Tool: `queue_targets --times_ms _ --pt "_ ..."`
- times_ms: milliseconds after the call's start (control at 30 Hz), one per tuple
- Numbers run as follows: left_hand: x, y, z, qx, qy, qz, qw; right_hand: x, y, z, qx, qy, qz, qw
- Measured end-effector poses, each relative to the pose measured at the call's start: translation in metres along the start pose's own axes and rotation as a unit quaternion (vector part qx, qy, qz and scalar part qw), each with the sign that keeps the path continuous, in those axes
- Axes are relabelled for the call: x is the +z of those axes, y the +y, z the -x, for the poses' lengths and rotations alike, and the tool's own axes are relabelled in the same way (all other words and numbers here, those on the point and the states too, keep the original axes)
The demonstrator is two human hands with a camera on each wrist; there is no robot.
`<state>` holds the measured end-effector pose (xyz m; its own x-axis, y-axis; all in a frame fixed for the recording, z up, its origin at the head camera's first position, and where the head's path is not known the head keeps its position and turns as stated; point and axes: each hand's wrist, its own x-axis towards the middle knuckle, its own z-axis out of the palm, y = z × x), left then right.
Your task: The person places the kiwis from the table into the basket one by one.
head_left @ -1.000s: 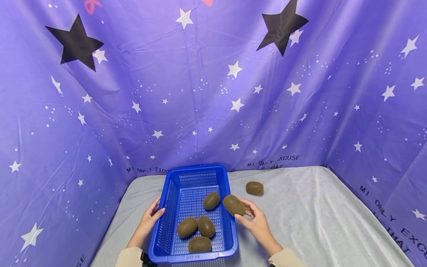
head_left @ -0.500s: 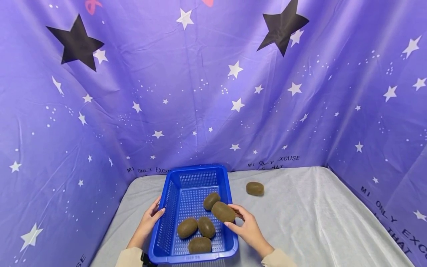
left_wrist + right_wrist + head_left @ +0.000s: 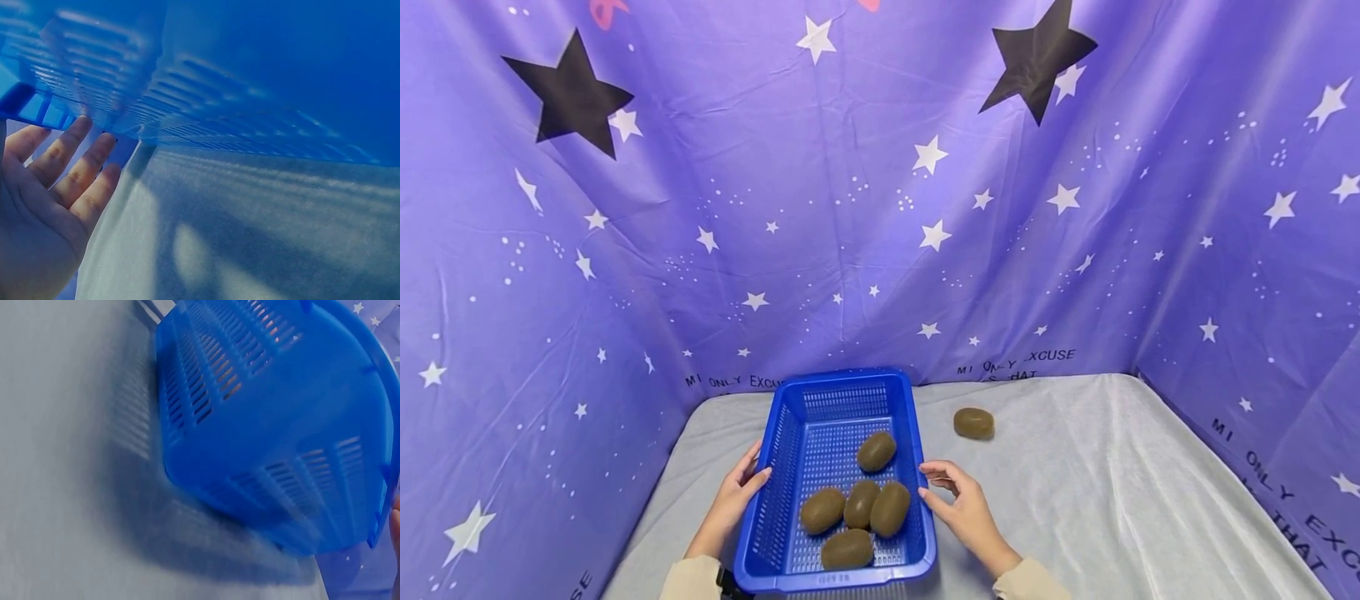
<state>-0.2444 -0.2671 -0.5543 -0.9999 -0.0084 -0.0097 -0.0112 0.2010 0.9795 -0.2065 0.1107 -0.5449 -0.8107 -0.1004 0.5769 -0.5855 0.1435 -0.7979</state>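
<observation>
A blue plastic basket [image 3: 835, 577] with slotted walls stands on the cloth, holding several brown kiwis [image 3: 847, 550]. One kiwi [image 3: 891, 509] lies near the right wall, against another kiwi [image 3: 861, 504]. My left hand [image 3: 732, 500] holds the basket's left rim, thumb over the edge; in the left wrist view its fingers [image 3: 81, 172] reach along the outer wall. At the right rim is my right hand [image 3: 964, 506], empty, its fingers slightly bent and their tips right at the edge. Only a sliver of that hand shows in the right wrist view.
Another kiwi [image 3: 973, 423] lies on the grey cloth [image 3: 1075, 483] right of the basket, beyond the right hand. Purple star-printed curtains [image 3: 850, 208] close off the back and both sides.
My right hand brought a kiwi leftward over the right rim and let it go inside the basket, then drew back to the rim. Nearby kiwis shifted slightly; the left hand stayed put.
</observation>
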Motion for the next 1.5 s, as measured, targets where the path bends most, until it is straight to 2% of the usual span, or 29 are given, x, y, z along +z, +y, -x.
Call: queue_targets --times_ms 133,267,433,600,867,1067,1167,1233,1500 --pt "-0.001 -0.001 0.000 0.003 0.001 0.006 1.0000 -0.008 0.000 -0.001 0.004 0.024 0.027 0.9993" --pt "-0.002 -0.002 0.001 0.007 0.002 0.011 0.9999 -0.020 -0.002 -0.006 0.024 0.057 0.049 0.9969" --pt "-0.003 -0.003 0.002 0.018 0.002 0.010 0.9998 -0.036 0.019 -0.010 0.064 0.086 0.106 0.9886" --pt "-0.002 -0.002 0.002 0.022 0.004 0.006 0.9997 -0.053 0.042 -0.016 0.087 0.086 0.173 0.9774" --pt "0.001 0.000 0.003 0.023 0.003 0.004 0.9997 -0.072 0.067 -0.026 0.118 0.101 0.191 0.9692" --pt "0.000 0.001 0.002 0.010 0.005 0.006 0.9999 -0.083 0.080 -0.034 0.186 0.116 0.194 0.9562" --pt "-0.001 0.001 0.002 0.006 0.002 0.005 1.0000 -0.088 0.085 -0.037 0.202 0.111 0.196 0.9533" --pt "-0.001 0.001 0.001 0.004 -0.001 0.006 1.0000 -0.090 0.087 -0.038 0.200 0.099 0.197 0.9548" --pt "0.000 0.001 0.000 -0.001 -0.006 0.023 0.9997 -0.094 0.097 -0.035 0.185 0.029 0.209 0.9598"
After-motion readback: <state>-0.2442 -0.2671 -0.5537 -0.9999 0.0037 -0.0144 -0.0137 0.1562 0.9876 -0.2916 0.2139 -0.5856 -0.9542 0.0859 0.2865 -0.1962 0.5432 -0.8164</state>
